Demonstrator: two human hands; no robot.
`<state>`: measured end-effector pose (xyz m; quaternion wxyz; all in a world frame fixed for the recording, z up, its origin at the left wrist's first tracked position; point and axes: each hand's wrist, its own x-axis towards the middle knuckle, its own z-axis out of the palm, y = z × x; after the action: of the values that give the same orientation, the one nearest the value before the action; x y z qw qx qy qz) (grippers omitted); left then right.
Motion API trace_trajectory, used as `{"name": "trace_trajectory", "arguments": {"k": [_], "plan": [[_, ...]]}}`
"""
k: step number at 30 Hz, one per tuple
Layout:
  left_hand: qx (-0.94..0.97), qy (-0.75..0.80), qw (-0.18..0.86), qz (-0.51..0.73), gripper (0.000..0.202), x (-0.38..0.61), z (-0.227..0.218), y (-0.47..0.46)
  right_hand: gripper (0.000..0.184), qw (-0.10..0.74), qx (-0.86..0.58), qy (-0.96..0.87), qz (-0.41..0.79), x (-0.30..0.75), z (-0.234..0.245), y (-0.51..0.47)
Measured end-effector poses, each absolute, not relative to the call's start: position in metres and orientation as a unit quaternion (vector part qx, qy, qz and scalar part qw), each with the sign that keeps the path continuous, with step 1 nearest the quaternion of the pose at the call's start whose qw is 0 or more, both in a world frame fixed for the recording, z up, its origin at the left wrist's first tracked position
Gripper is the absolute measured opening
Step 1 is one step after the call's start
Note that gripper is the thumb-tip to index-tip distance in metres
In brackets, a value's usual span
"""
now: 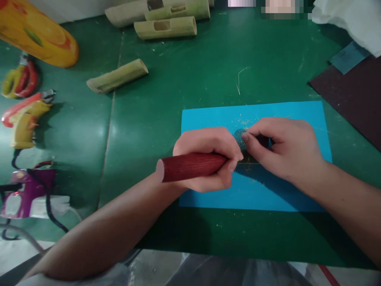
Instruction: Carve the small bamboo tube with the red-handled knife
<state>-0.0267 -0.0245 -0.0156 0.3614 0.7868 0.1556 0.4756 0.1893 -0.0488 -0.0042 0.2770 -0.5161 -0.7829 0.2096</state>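
Note:
My left hand (208, 159) is closed around the red wooden handle (193, 167) of what looks like a knife, its butt end toward the lower left. A dark flat blade (249, 157) runs from that fist to the right, partly hidden under my right hand (285, 149). Thumb and forefinger of the right hand are pinched together just above the blade; what they hold is too small or hidden to make out. Both hands are over a bright blue sheet (202, 200). Fine crumbs and fibres (245, 121) lie on the sheet beside the fingertips.
Cut bamboo tubes (175, 28) lie at the back, and a shorter bamboo piece (117, 77) rests left of centre. Pliers (22, 81), a yellow-orange glue gun (26, 119), a purple power strip (29, 190) and a yellow bottle (44, 35) line the left. A dark board (354, 91) lies right.

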Motion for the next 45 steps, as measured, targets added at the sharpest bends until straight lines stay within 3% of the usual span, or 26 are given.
{"name": "trace_trajectory", "arguments": {"k": [4,19,24,29,38,45], "plan": [[0.742,0.163,0.357,0.544,0.010,-0.025,-0.018,-0.022,0.031,0.275,-0.527,-0.775,0.213,0.189,-0.005,-0.048],[0.776,0.156,0.366,0.489,0.009,-0.027,-0.013,-0.022,0.032,0.259,-0.525,-0.780,0.223,0.189,-0.003,-0.047],[0.713,0.211,0.375,0.553,0.021,-0.027,-0.022,-0.029,0.033,0.256,-0.532,-0.775,0.226,0.188,-0.004,-0.048],[0.716,0.192,0.365,0.564,0.018,-0.026,-0.026,-0.026,0.034,0.257,-0.535,-0.772,0.226,0.188,-0.005,-0.048],[0.750,0.187,0.344,0.533,0.019,-0.028,-0.016,-0.025,0.033,0.263,-0.533,-0.773,0.223,0.188,-0.006,-0.048],[0.791,0.147,0.341,0.487,0.006,-0.031,-0.013,-0.020,0.032,0.259,-0.527,-0.776,0.230,0.188,-0.005,-0.047]]}}
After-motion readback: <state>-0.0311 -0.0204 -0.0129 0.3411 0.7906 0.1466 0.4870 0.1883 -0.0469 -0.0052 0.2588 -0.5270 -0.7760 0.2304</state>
